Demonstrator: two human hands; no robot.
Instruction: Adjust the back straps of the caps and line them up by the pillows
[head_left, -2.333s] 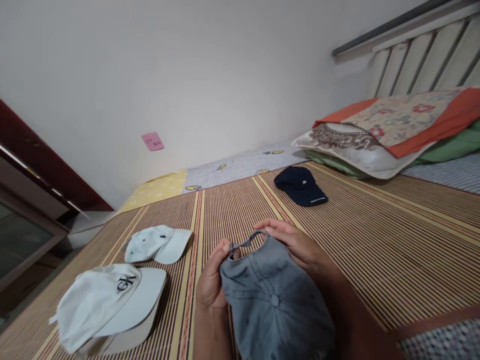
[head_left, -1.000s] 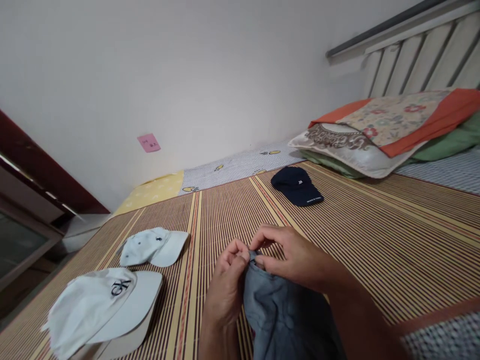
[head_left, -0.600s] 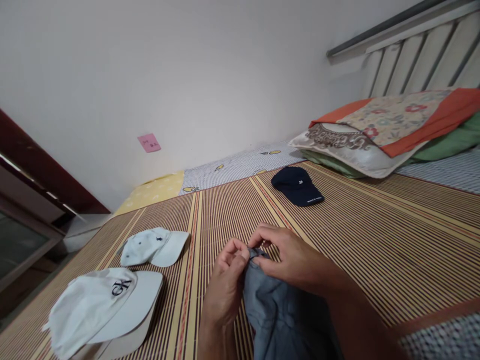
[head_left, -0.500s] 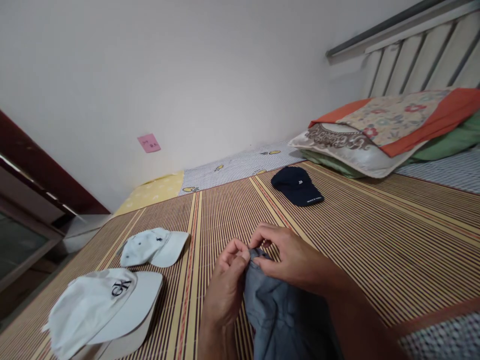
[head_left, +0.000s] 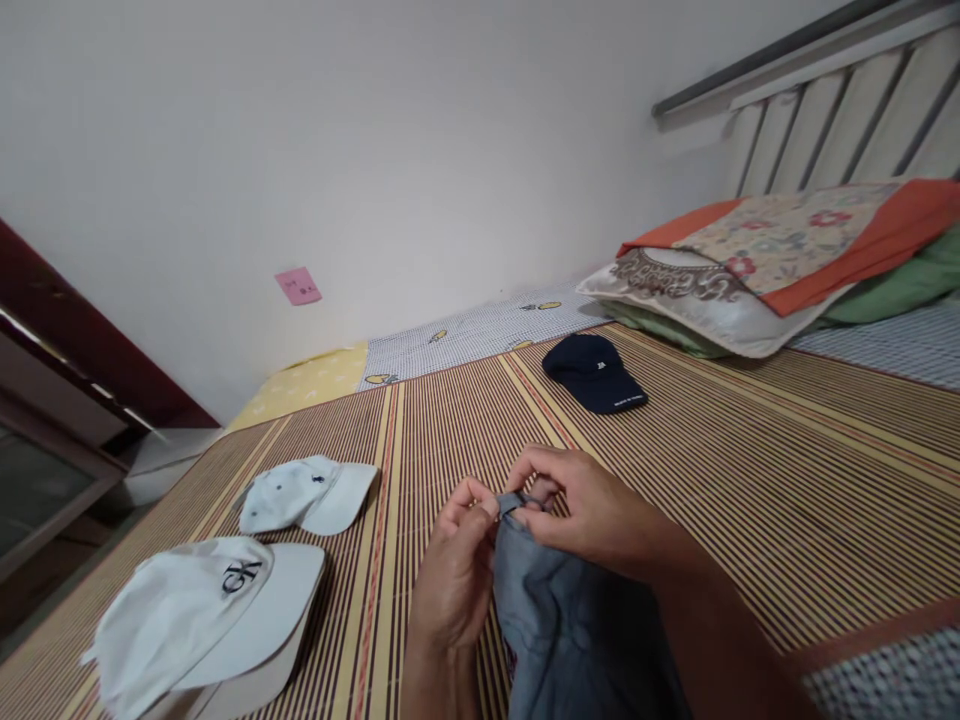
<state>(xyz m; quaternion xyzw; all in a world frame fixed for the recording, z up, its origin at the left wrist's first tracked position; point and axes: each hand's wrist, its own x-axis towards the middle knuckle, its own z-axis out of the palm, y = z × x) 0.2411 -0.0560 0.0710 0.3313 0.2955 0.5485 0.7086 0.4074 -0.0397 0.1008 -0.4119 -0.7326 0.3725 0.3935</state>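
Lying between eight and nine o'clock from the hands, the white cap (head_left: 176, 620) sat over a beige brim (head_left: 251, 688), the two probably stacked to save room. At nine o'clock the pale cap (head_left: 286, 497) rested with its brim toward three, likely set aside so the middle of the mat (head_left: 720, 450) was free for handling. The left hand (head_left: 454, 570) pinched one end of the strap (head_left: 509, 501) between thumb and forefinger, a grip that suits so narrow a band. The strap belonged to the grey cap (head_left: 551, 620), at five o'clock below the fingertips, strap side uppermost, presumably for sight and reach. The right hand (head_left: 592, 515) gripped the strap's other end, fingers curled in close and partly hidden. At one o'clock the navy cap (head_left: 581, 362) sat upright, which would help its crown hold its shape. At two o'clock the pillows (head_left: 750, 322) lay piled, seemingly out of the way.
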